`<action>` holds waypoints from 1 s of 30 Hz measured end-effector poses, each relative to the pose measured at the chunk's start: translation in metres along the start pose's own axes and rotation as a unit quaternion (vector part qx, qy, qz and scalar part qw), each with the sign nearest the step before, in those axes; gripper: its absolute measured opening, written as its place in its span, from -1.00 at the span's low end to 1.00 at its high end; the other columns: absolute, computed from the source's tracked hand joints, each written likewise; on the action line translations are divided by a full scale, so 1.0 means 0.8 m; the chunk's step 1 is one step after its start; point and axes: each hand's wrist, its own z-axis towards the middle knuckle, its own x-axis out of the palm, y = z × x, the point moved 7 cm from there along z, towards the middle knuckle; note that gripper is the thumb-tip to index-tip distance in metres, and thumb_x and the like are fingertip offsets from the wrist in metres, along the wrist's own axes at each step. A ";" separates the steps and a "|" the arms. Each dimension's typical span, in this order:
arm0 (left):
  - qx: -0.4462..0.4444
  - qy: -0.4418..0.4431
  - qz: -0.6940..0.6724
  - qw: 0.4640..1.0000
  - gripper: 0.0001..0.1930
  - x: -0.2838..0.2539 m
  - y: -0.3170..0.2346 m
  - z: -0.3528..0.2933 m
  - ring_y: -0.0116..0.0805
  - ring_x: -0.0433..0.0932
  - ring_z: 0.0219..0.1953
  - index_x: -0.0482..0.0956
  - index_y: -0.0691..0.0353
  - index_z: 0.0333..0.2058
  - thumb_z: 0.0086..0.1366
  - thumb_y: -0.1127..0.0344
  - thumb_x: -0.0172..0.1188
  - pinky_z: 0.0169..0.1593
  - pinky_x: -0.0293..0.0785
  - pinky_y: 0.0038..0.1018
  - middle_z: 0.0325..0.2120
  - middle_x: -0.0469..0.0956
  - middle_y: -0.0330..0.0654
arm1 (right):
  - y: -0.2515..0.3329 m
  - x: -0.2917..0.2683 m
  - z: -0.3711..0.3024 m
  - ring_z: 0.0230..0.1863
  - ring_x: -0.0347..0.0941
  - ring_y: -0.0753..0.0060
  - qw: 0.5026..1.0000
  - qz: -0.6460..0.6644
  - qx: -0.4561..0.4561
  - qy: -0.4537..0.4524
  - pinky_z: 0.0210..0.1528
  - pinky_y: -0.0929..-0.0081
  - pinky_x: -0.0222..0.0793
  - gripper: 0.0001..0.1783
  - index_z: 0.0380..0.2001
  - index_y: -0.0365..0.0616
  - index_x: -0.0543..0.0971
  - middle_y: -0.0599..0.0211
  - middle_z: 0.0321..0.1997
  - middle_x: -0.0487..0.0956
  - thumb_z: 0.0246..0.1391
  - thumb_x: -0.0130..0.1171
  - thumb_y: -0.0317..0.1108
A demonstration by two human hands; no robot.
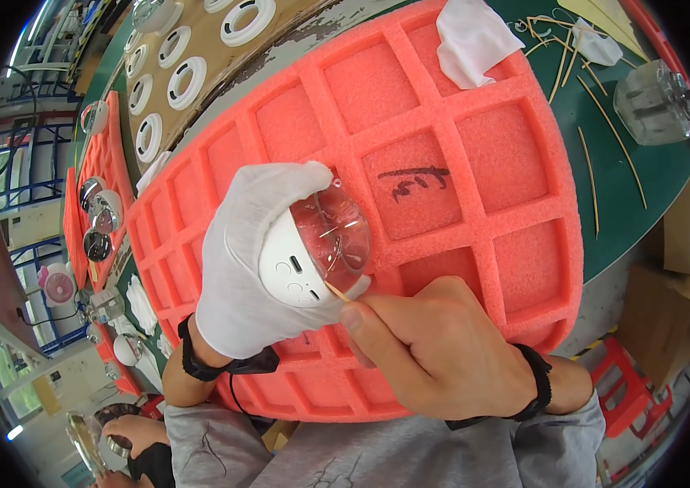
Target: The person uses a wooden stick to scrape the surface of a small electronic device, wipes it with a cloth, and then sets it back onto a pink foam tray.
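My left hand point(235, 252), in a white glove, is wrapped round a rounded device with a white shell point(281, 267) and a clear dome point(341, 228). Small slots and round marks show on the white shell. My bare right hand point(442, 350) pinches a thin wooden stick point(335, 290). The stick's tip touches or nearly touches the seam between shell and dome. Both hands are above a pink foam tray point(436, 106) with square compartments, one bearing dark handwriting. The device's underside is hidden by the glove.
A white cloth point(475, 45) lies on the tray's far corner. Loose wooden sticks point(589, 183) and a glass jar point(655, 104) are on the green table at right. White rings point(187, 83) lie on cardboard at far left. Another person's hand point(135, 431) is at lower left.
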 end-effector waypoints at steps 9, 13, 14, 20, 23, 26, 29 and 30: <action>0.031 -0.013 0.035 0.999 -0.20 -0.009 -0.010 -0.004 -0.10 0.54 -0.14 0.50 0.18 0.04 -0.28 0.25 0.60 -0.05 0.50 -0.30 -0.15 0.53 -0.10 | 0.005 -0.001 0.007 -0.71 0.39 0.13 0.998 0.049 0.018 -0.017 -0.59 0.33 0.29 -0.67 -0.52 -0.31 0.51 0.16 -0.69 0.45 0.35 0.00 -0.42; 0.008 -0.008 0.028 1.000 -0.21 -0.009 -0.007 -0.006 -0.10 0.54 -0.13 0.49 0.17 0.05 -0.27 0.23 0.60 -0.06 0.50 -0.29 -0.14 0.52 -0.09 | 0.007 0.002 -0.002 -0.72 0.38 0.18 0.999 0.050 0.014 -0.003 -0.58 0.36 0.30 -0.64 -0.56 -0.31 0.51 0.18 -0.70 0.45 0.35 -0.02 -0.42; 0.008 -0.007 0.028 1.000 -0.21 -0.010 -0.008 -0.006 -0.10 0.54 -0.13 0.49 0.17 0.05 -0.27 0.24 0.60 -0.06 0.50 -0.29 -0.14 0.52 -0.09 | 0.007 0.003 -0.003 -0.72 0.38 0.19 0.999 0.049 0.019 -0.001 -0.58 0.36 0.30 -0.64 -0.56 -0.31 0.50 0.18 -0.70 0.45 0.35 -0.03 -0.42; 0.020 -0.007 0.027 0.999 -0.20 -0.013 -0.019 -0.006 -0.11 0.54 -0.14 0.49 0.17 0.05 -0.28 0.26 0.60 -0.06 0.51 -0.31 -0.15 0.51 -0.09 | 0.015 0.005 -0.001 -0.71 0.39 0.23 0.998 0.046 0.045 -0.011 -0.57 0.38 0.29 -0.61 -0.59 -0.30 0.49 0.19 -0.71 0.44 0.36 -0.04 -0.41; 0.010 -0.007 0.024 1.000 -0.19 -0.011 -0.019 -0.007 -0.10 0.54 -0.14 0.48 0.17 0.05 -0.28 0.26 0.60 -0.05 0.50 -0.30 -0.15 0.51 -0.09 | 0.014 0.005 -0.011 -0.72 0.33 0.28 0.999 0.038 0.030 -0.008 -0.57 0.38 0.26 -0.61 -0.58 -0.31 0.48 0.19 -0.71 0.43 0.37 -0.05 -0.40; 0.009 -0.009 0.021 1.000 -0.19 -0.010 -0.017 -0.010 -0.09 0.54 -0.13 0.48 0.17 0.06 -0.27 0.26 0.60 -0.05 0.51 -0.30 -0.15 0.51 -0.09 | 0.016 0.008 -0.004 -0.72 0.32 0.30 0.998 0.051 0.041 -0.021 -0.57 0.38 0.26 -0.60 -0.58 -0.31 0.48 0.19 -0.71 0.43 0.38 -0.05 -0.39; 0.017 -0.012 0.016 1.000 -0.19 -0.010 -0.018 -0.013 -0.09 0.54 -0.13 0.48 0.17 0.07 -0.27 0.27 0.59 -0.06 0.51 -0.30 -0.15 0.50 -0.08 | 0.013 0.007 -0.009 -0.72 0.31 0.31 0.997 0.055 0.044 -0.021 -0.57 0.38 0.26 -0.59 -0.58 -0.31 0.49 0.20 -0.71 0.43 0.38 -0.05 -0.38; 0.012 -0.010 0.016 1.000 -0.19 -0.010 -0.018 -0.013 -0.09 0.54 -0.13 0.48 0.17 0.07 -0.27 0.28 0.59 -0.06 0.51 -0.30 -0.15 0.50 -0.08 | 0.012 0.006 -0.012 -0.72 0.31 0.31 0.998 0.053 0.041 -0.015 -0.56 0.38 0.26 -0.59 -0.58 -0.31 0.49 0.20 -0.71 0.43 0.38 -0.06 -0.37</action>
